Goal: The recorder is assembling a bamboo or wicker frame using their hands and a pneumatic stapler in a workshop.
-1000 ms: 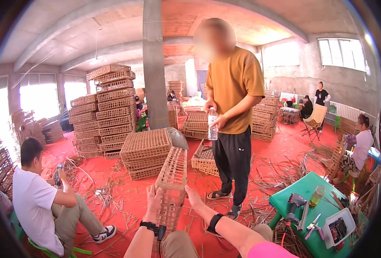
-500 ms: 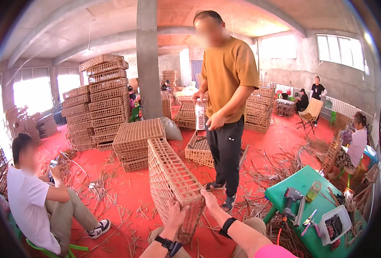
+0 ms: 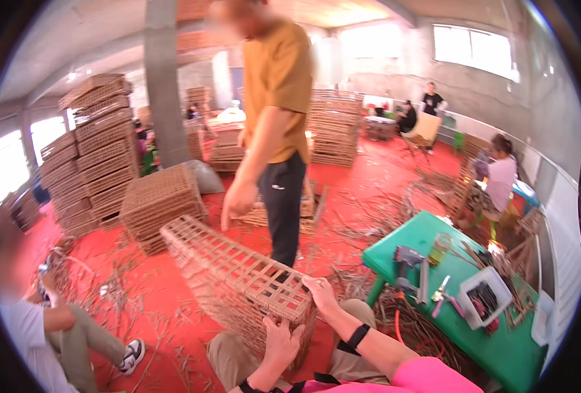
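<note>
A long brown wicker crate with an open-grid woven top stands on its side in front of me, its near end between my knees. My left hand grips the near end low down, fingers curled on the weave. At the upper right corner, my right hand is closed over the rim, thumb on top. Across the crate stands a person in a mustard shirt. That person's hand hangs above the crate's far part, a finger pointing down at it.
To my right, a green table holds a nail gun, a glass jar, pliers and a white bin. Stacked crates rise behind at left. A seated person is at my left; cane scraps litter the red floor.
My view has swung right and the crate leans further left. The standing person has stepped closer and reached a hand down over it; the water bottle no longer shows. Both my hands keep their hold.
</note>
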Tool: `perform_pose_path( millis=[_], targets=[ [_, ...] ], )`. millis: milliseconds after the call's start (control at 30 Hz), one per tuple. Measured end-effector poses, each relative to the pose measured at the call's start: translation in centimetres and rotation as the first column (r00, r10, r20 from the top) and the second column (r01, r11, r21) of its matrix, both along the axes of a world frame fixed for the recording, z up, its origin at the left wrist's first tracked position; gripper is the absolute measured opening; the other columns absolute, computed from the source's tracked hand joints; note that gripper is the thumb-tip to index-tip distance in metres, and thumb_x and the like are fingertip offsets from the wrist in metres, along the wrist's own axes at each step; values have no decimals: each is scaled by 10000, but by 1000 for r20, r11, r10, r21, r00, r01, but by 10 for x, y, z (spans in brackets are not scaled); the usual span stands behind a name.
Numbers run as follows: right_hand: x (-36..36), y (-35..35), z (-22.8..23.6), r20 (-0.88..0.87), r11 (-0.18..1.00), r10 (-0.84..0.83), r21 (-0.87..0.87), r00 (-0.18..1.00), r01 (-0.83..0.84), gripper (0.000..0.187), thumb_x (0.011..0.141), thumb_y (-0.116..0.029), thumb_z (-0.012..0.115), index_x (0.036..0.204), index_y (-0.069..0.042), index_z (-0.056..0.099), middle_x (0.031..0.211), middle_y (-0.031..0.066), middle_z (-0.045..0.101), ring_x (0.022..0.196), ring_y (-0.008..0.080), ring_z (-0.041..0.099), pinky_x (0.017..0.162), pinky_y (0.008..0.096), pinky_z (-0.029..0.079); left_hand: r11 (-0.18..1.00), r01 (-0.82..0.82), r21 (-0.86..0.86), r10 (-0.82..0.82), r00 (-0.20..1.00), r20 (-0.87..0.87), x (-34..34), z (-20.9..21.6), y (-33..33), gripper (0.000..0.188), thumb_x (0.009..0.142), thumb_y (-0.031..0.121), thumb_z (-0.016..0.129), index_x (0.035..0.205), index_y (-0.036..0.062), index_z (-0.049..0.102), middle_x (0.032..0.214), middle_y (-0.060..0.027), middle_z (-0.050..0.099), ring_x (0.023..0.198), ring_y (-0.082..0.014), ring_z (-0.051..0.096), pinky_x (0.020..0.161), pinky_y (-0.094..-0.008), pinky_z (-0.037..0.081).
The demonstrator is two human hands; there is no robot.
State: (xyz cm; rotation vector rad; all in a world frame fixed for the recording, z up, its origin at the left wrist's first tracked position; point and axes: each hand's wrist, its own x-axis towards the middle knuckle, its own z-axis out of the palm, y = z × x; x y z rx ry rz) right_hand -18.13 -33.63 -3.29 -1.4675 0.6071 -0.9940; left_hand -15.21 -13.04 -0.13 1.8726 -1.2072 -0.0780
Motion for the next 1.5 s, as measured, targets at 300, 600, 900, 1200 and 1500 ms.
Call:
perform_pose_path(
  millis=[300,600,900,1200,1500],
  targets=[
    [-17,-36,50,-63,981,32,-188,998,-43,255,926,-236,615,873,3,685,830,50,678,808,167,605,772,362,491,989,79,-122,-66,993,101,-12,-7,-25,625,847,236,756,1359,-8,493,1404,-325,357,1304,-486,398,1100,-522,361],
    [-15,-27,17,-1,962,6,273,1000,-6,343,936,-295,677,1140,-20,652,1077,53,652,1036,159,592,951,324,433,967,-5,-253,32,994,103,33,1,4,403,874,211,732,1222,59,600,1202,-159,597,1119,-365,567,967,-476,435],
    [-28,-58,22,4,1000,6,-8,1000,-6,281,992,-322,583,1128,-81,632,1032,69,660,863,173,678,730,371,583,936,3,-351,166,877,450,82,60,-7,525,892,294,688,1337,47,556,1391,-155,541,1301,-347,491,1087,-473,353],
    [-2,0,3,-20,997,-8,83,1000,10,316,967,-255,663,1132,13,637,1070,78,697,1002,125,628,904,279,486,864,468,-184,-314,788,529,19,43,27,455,866,368,702,1186,54,624,1201,-141,637,1158,-331,584,1030,-503,400],
    [-11,10,38,-144,990,-95,90,985,109,514,933,-396,679,1197,36,592,1035,104,697,980,187,650,873,343,497,961,193,-197,-55,835,547,149,43,7,397,966,383,575,1176,49,623,1187,-160,629,1132,-365,556,1011,-499,373]
  ],
)
